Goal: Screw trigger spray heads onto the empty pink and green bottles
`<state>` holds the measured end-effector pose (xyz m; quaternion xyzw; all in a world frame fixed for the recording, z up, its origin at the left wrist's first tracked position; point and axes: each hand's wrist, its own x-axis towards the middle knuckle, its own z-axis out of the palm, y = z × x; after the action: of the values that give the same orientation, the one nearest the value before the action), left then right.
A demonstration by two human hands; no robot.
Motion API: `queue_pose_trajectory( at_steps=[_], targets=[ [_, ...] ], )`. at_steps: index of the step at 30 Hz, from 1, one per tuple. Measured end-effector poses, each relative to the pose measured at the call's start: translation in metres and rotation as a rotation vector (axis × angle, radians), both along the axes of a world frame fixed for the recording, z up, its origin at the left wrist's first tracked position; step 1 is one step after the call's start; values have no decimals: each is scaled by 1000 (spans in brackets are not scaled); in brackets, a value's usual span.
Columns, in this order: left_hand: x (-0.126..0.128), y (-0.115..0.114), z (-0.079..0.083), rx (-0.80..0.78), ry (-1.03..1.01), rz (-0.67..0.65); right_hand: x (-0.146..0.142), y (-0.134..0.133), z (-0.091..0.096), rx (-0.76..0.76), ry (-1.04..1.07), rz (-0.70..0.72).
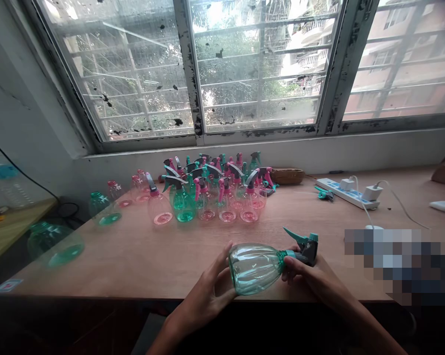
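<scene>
A clear green spray bottle (255, 268) lies sideways between my hands, over the table's front edge. My left hand (217, 283) grips its base end, thumb and fingers on either side. At the neck, my right hand (304, 270) has its fingers closed round the collar of the black and teal spray head (307, 248). The trigger points up and to the left. Part of the collar is hidden behind my right fingers.
Several pink and green spray bottles (206, 204) stand grouped near the window. Open green bottles (55, 241) and pink ones are at left. A loose teal spray head (324, 194) lies beside the white power strip (346, 193). A brown basket (287, 176) sits behind.
</scene>
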<state>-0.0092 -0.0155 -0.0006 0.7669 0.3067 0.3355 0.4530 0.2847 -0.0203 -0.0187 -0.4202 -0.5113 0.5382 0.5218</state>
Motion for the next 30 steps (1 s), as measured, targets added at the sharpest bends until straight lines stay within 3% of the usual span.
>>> queue_pose_trajectory(
  at_steps=[9, 15, 30],
  targets=[
    [-1, 0, 0, 50, 85, 89, -1, -1, 2, 7, -46, -16],
    [0, -2, 0, -12, 28, 20, -1, -1, 2, 6, -33, 22],
    [1, -3, 4, -85, 43, 67, -2, -1, 4, 27, -75, 14]
  ],
)
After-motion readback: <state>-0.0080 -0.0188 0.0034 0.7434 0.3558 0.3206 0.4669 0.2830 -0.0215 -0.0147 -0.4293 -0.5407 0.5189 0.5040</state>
